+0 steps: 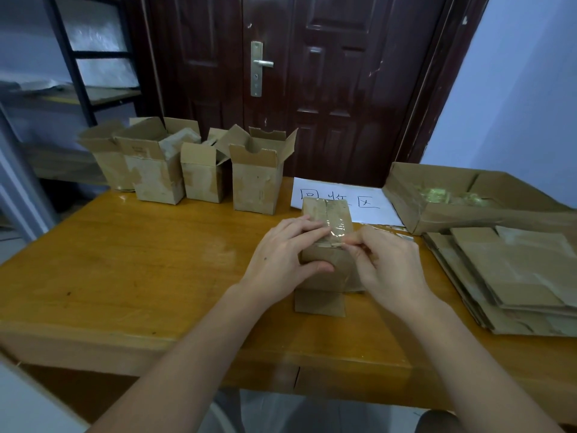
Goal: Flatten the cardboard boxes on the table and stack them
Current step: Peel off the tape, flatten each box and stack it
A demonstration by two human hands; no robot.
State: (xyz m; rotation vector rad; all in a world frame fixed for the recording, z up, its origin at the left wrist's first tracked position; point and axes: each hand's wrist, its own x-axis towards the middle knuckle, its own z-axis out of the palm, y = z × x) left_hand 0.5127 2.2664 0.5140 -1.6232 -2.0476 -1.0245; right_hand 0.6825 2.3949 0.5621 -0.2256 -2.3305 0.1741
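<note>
left hand (282, 256): fingers curled round taped box (327, 245) | right hand (390, 264): fingers pinching its tape edge (clear tape) | flattened stack (512, 276) right on tabletop (125, 260)

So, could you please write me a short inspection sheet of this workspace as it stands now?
Surface: wooden table, worn along its near edge.
Job's things: taped box in the middle; four open boxes upright at the far edge; flattened stack at the right.
Clutter: white paper sign; shallow carton holding yellowish items.
Hands: left hand holds the taped box; right hand pinches at its tape.
Cables: nothing seen.
Surroundings: dark door, metal shelf at the left.
</note>
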